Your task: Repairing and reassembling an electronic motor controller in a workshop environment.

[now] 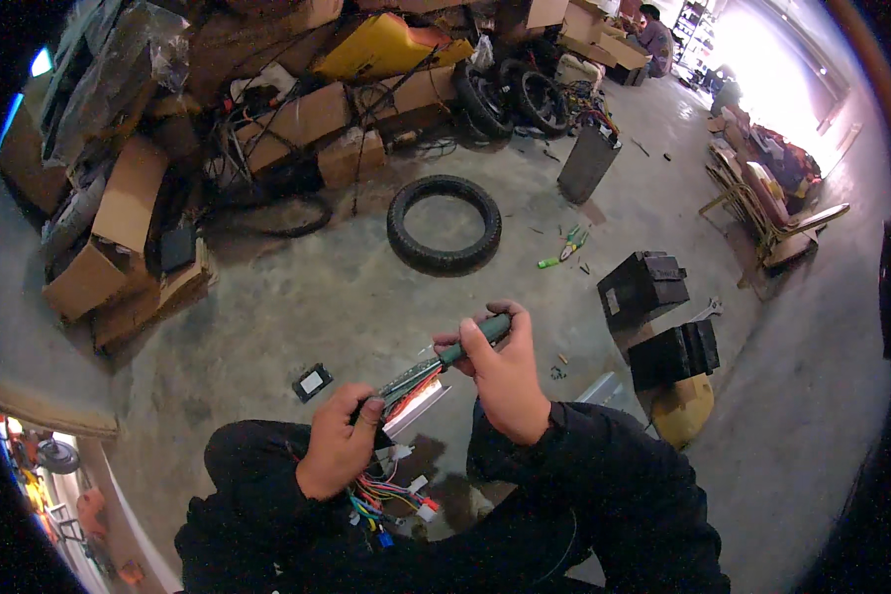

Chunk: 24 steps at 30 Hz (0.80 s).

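Note:
My right hand point(513, 384) is closed around the green handle of a screwdriver point(477, 338), whose shaft slants down to the left. My left hand point(337, 453) grips one end of a slim silver metal housing point(418, 410) with red wires and a circuit board along its open side; my fingers hide that end. The screwdriver's shaft lies over the housing, and its tip is too hidden to make out. Below the left hand hangs a bundle of coloured wires point(391, 492) with white, red and blue connectors. A small black box with a white label point(312, 382) lies on the floor nearby.
A tyre point(398, 238) lies ahead. Green-handled pliers point(570, 245) and small scraps are right of it. Black battery-like boxes point(643, 289) and a yellow rounded object point(685, 411) stand at the right. Cardboard boxes point(134, 193) pile up at left. A person point(655, 42) sits far back.

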Tool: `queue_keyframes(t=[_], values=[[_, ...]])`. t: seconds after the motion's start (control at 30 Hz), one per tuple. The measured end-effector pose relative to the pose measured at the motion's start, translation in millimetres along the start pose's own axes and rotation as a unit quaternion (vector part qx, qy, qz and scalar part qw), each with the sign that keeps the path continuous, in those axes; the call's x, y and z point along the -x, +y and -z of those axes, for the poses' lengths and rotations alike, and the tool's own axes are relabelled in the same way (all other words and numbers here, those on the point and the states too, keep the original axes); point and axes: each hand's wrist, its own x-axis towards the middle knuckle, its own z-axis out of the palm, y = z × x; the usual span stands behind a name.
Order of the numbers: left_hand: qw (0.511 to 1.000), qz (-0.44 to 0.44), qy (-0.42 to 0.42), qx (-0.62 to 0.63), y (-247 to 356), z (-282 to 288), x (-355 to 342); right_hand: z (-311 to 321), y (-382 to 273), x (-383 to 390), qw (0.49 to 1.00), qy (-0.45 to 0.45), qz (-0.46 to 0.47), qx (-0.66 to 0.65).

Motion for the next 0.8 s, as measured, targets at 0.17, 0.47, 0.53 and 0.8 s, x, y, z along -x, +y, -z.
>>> queue_keyframes(t=[0.17, 0.47, 0.53, 0.8], values=[[1.000, -0.023, 0.010, -0.016, -3, -3, 0, -3, -2, 3, 1.000, -0.003, 0.004, -0.003], [0.999, 0.039, -0.004, 0.006, 16, 0, 0, -7, -4, 13, 0.998, -0.054, 0.026, -0.014], [0.999, 0.033, 0.005, -0.003, 12, -1, 2, -8, -7, 16, 0.996, -0.079, 0.031, -0.018], [0.999, -0.015, -0.009, -0.052, 7, 0, 2, -10, -3, 14, 0.997, -0.002, -0.075, -0.011]])
